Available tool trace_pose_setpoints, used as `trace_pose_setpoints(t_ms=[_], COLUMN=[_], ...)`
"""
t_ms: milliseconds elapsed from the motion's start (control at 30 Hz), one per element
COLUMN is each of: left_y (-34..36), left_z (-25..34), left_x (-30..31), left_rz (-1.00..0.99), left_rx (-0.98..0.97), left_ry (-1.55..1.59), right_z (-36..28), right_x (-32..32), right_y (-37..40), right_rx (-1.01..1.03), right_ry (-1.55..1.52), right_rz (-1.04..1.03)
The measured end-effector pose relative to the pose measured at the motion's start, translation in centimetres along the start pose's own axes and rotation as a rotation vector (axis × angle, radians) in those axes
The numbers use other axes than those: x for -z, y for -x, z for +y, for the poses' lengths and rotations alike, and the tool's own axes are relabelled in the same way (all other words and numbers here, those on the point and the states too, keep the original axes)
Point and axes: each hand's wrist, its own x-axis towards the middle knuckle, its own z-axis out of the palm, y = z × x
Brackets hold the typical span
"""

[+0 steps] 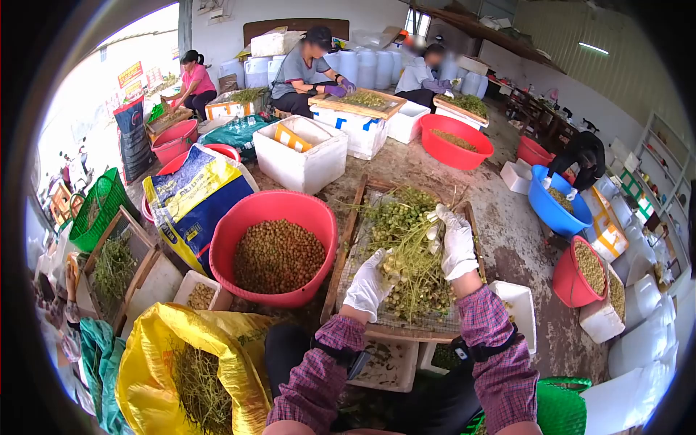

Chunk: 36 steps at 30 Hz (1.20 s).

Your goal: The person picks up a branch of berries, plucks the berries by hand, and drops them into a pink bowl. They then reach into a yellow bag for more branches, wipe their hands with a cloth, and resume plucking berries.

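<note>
The tangled stems were thin and yellow-green, heaped from far edge toward near edge of the wood-framed mesh tray; a red tub stood beyond its left edge on stained floor. The right hand clamped some; the left hand, apart, touched others, its grip unclear

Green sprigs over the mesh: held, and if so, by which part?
Held by their thin stems, in the left hand and right hand; exact fingertip contacts are partly hidden.
</note>
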Motion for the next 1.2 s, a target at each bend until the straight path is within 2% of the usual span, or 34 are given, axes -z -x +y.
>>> trace_pose_setpoints(t_ms=[67,167,433,467,567,700,733,833,867,900,967,1000,1067,1133,1200], left_y=[-0.7,3.6,4.8,3.0,0.2,-0.3,-0.8,1.8,0.3,-0.6,-1.5,0.1,-3.8,-3.7,-3.1], left_z=[-0.1,1.3,4.4,4.1,2.9,3.3,3.6,4.3,3.9,3.7,3.5,3.8,3.1,2.8,3.3], left_x=[1.3,-4.2,-6.0,-4.6,-2.2,-2.9,-2.4,-4.2,-2.8,-1.4,0.5,-1.0,4.3,3.9,3.8], left_rz=[-0.178,0.057,0.196,0.352,0.308,0.332,0.220,0.322,0.361,0.314,0.221,0.256,0.252,0.318,0.267], left_rx=[0.034,0.025,-0.159,-0.148,-0.223,-0.250,-0.154,-0.057,-0.094,-0.099,-0.104,-0.106,-0.063,-0.102,-0.036], left_ry=[0.073,0.104,-0.409,-0.446,-0.370,-0.254,-0.144,-0.242,-0.298,-0.272,-0.221,-0.210,-0.202,-0.240,-0.038], right_z=[0.6,1.6,2.7,2.8,3.3,4.1,4.6,4.8,4.9,4.9,4.8,4.7,4.0,4.0,3.0], right_x=[0.1,-0.4,-2.6,-2.7,-2.7,-3.5,-3.6,-3.5,-3.5,-3.5,-3.7,-3.6,-3.2,-3.1,-2.6], right_y=[-0.9,-1.9,-1.9,-1.8,-1.1,1.5,1.7,2.7,2.9,3.0,3.3,3.4,3.5,2.7,2.6], right_rx=[-0.038,-0.059,0.031,0.048,0.144,0.285,0.301,0.346,0.362,0.378,0.388,0.388,0.409,0.369,0.309], right_ry=[-0.008,-0.004,0.106,0.116,0.197,0.186,0.161,0.242,0.249,0.257,0.245,0.237,0.274,0.195,0.157], right_rz=[0.025,0.059,0.046,0.037,-0.009,-0.138,-0.149,-0.183,-0.199,-0.214,-0.192,-0.188,-0.185,-0.153,-0.073])
